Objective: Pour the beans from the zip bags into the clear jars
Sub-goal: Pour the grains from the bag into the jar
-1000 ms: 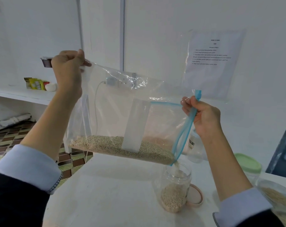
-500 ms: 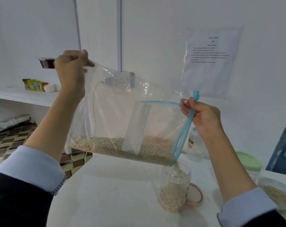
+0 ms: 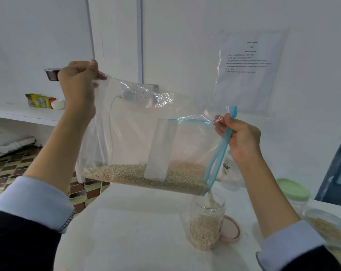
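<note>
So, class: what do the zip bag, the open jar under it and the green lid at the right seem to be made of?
Zip bag: thin, glossy, clear plastic film, by its creases and glints; blue zip strip.
Open jar: clear, rigid, probably plastic rather than glass; ridged threaded neck, beans visible through the wall.
Green lid: opaque, matte, likely moulded plastic.

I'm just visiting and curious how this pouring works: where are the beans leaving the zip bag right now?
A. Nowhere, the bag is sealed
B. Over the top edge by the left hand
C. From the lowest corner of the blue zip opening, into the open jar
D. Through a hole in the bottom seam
C: a thin stream of beans falls from the zip bag at its low blue-zip corner into the clear jar below.
</note>
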Demonstrator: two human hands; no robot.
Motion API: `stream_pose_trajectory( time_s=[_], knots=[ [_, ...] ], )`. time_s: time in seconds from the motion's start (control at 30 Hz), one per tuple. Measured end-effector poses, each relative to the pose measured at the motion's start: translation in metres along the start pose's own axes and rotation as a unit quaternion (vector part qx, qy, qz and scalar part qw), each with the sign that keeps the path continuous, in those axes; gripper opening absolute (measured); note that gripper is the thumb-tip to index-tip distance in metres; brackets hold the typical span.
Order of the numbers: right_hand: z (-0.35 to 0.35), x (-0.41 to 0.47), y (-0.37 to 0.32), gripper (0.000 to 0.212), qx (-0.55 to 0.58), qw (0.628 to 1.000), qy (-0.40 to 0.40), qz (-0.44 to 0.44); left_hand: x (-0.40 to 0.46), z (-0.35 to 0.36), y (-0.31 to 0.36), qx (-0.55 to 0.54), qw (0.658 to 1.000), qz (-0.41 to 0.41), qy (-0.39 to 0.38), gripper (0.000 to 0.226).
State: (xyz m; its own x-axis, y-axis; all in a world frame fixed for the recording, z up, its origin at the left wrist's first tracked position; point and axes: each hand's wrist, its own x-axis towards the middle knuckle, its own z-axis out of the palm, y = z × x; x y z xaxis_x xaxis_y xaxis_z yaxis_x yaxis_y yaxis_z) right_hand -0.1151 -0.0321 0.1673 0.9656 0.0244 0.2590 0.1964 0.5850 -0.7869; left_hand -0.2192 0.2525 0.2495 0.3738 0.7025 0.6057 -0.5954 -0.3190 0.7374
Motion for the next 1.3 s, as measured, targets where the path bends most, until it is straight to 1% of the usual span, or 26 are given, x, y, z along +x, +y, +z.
stream_pose_trajectory(
  time_s=[0.07,0.17,0.23,0.33,0.43,0.53,0.63,0.77,0.83,0.9,1.0,1.07,1.13,1.23,1.3],
  knots=[
    [0.001,-0.001,-0.001,0.012,-0.014,1.000,-0.009,0.006,0.001,-0.002,-0.001,-0.001,1.000,0.000,0.003,0.025],
    [0.001,-0.001,0.000,0.012,-0.009,1.000,-0.002,0.005,0.000,-0.004,-0.001,-0.004,1.000,0.002,0.000,0.023],
    [0.002,-0.003,0.000,0.012,-0.026,0.999,-0.019,0.014,0.000,-0.005,-0.002,-0.002,1.000,0.002,0.003,0.023],
    [0.002,-0.002,0.001,0.013,-0.006,1.000,-0.012,0.017,-0.001,-0.004,-0.002,-0.006,1.000,0.000,0.005,0.024],
    [0.003,-0.001,0.000,0.013,-0.020,0.999,-0.027,0.019,0.001,-0.003,-0.001,0.002,1.000,0.005,0.001,0.023],
    [0.003,-0.003,0.001,0.012,0.001,1.000,-0.007,0.015,0.003,-0.003,0.001,-0.004,1.000,0.012,0.001,0.026],
    [0.004,-0.005,0.002,0.012,-0.008,1.000,-0.017,0.020,0.002,-0.003,-0.002,0.002,1.000,0.010,-0.006,0.027],
    [0.003,-0.004,0.001,0.012,0.004,1.000,-0.005,0.015,0.002,-0.004,-0.004,0.005,1.000,0.009,-0.011,0.026],
    [0.003,-0.004,0.001,0.011,-0.007,1.000,-0.012,0.019,0.002,-0.004,-0.004,0.006,1.000,0.010,-0.012,0.029],
    [0.002,-0.004,0.002,0.011,0.008,1.000,0.002,0.018,0.003,-0.003,-0.005,0.000,1.000,0.011,-0.012,0.033],
    [0.001,-0.004,0.002,0.011,0.009,1.000,0.002,0.017,0.004,-0.003,-0.006,0.011,1.000,0.016,-0.015,0.033],
    [0.000,-0.005,0.002,0.011,0.010,1.000,0.009,0.016,0.006,-0.003,-0.008,0.020,0.999,0.024,-0.020,0.042],
    [-0.001,-0.004,0.002,0.011,0.017,1.000,0.025,0.005,0.006,-0.005,-0.009,0.029,0.999,0.028,-0.030,0.046],
    [0.000,-0.005,0.001,0.009,-0.001,1.000,0.026,0.002,0.009,-0.005,-0.012,0.056,0.997,0.038,-0.026,0.041],
    [-0.001,-0.005,0.001,0.009,0.006,0.999,0.041,-0.002,0.008,-0.005,-0.012,0.060,0.997,0.037,-0.021,0.037]
  ],
)
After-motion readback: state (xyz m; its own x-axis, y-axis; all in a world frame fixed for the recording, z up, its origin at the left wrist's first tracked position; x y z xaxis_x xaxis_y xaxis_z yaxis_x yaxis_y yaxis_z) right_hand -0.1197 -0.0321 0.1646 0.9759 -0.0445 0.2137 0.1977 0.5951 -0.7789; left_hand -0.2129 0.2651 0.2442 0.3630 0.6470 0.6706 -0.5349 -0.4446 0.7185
